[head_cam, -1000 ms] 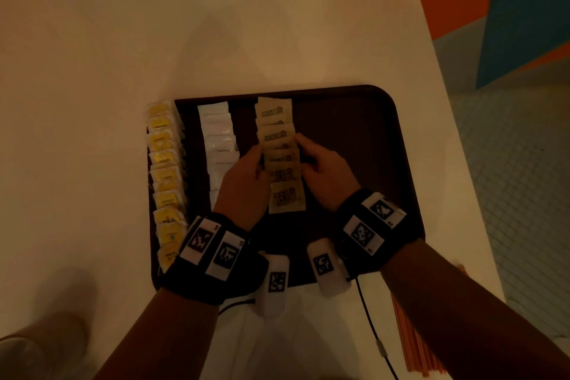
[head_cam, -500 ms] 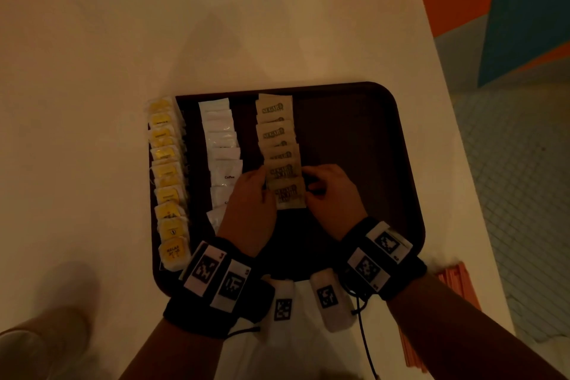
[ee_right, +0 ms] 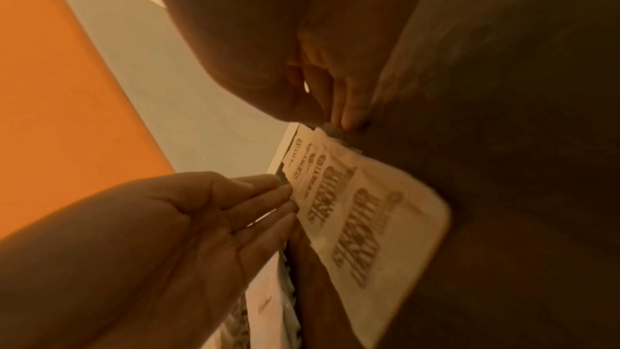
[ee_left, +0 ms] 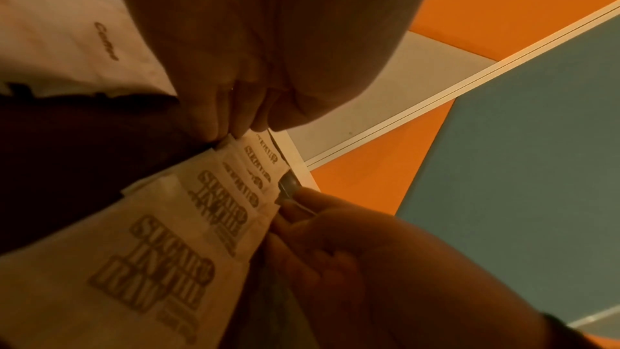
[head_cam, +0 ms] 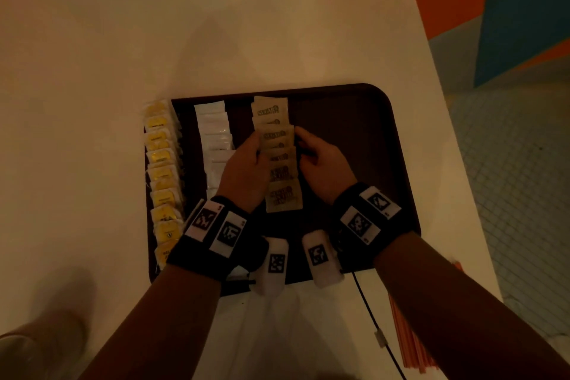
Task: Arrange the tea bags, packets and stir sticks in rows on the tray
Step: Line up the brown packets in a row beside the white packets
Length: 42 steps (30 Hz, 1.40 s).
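Observation:
On the dark brown tray [head_cam: 354, 139] lie three rows: yellow tea bags [head_cam: 162, 176] along its left rim, white packets [head_cam: 216, 136], and overlapping brown sugar packets [head_cam: 277, 160] in the middle. My left hand [head_cam: 256, 148] touches the brown row's left edge with straight fingers [ee_right: 261, 195]. My right hand [head_cam: 303, 145] touches the row's right edge at about the same height, fingertips [ee_right: 349, 116] down on the tray. Neither hand holds a packet. The left wrist view shows the brown packets [ee_left: 188, 235] between both hands. Orange stir sticks [head_cam: 410, 336] lie on the table, off the tray, near right.
The tray sits on a white table [head_cam: 216, 40] whose right edge [head_cam: 456, 163] is close to the tray. The tray's right third is bare. A cable [head_cam: 370, 318] hangs from my right wrist. A pale shoe [head_cam: 37, 333] shows at bottom left.
Both hands slid down the brown row toward me half a second ago, then back away to its middle, still flanking it. The other rows have not moved.

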{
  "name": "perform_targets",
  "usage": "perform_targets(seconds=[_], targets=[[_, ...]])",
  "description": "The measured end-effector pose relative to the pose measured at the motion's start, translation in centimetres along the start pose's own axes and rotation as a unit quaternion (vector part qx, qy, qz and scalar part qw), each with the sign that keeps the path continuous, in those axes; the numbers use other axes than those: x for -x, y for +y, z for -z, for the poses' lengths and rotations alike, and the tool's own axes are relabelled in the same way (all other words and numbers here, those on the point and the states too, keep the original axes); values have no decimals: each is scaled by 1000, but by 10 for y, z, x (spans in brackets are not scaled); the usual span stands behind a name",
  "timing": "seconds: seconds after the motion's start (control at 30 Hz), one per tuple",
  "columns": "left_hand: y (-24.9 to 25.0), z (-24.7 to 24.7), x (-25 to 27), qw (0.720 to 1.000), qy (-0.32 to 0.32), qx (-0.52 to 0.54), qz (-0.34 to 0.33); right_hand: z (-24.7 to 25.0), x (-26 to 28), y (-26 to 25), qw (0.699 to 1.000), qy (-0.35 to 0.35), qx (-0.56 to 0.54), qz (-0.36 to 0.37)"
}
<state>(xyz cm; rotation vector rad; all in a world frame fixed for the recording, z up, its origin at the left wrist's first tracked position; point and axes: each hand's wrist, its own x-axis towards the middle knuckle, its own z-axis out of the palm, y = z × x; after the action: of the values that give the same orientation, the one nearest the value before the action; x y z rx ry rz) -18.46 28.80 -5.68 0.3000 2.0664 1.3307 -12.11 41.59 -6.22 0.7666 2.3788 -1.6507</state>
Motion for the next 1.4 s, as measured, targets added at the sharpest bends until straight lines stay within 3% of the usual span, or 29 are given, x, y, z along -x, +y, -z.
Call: perform_targets(seconds=[0.2,0.4,0.5,0.63,0.7,0.77,0.87,0.93,1.1,1.2,1.4], targets=[[0,1,-6,999,38,-14,7,-4,-9,-1,999,-38,-34,-2],[7,3,-2,999,33,4,15,1,-7,-7,999,-27,-7,-30],[8,11,16,999,37,10,26,10,8,-5,997,11,41,-61],[3,28,74,998,57,2,-6,21,54,5,997,0,73,-41],[-6,33,111,1000,25,5,-7,26,87,13,995,-44,88,-32],[-22,34,145,998,-46,-34,7,29,125,23,983,-122,127,-45],[-56,30,183,978,-153,-137,31,24,182,45,939,-224,257,-50],[-70,24,200,964,-187,-179,59,16,215,59,915,-255,306,-56],[-80,0,221,963,-197,-178,55,-9,271,81,904,-244,341,-88],[-85,-18,225,956,-217,-195,22,-25,283,92,916,-198,334,-102],[-83,-71,233,912,-289,-291,-26,-39,279,97,942,-132,304,-56]])
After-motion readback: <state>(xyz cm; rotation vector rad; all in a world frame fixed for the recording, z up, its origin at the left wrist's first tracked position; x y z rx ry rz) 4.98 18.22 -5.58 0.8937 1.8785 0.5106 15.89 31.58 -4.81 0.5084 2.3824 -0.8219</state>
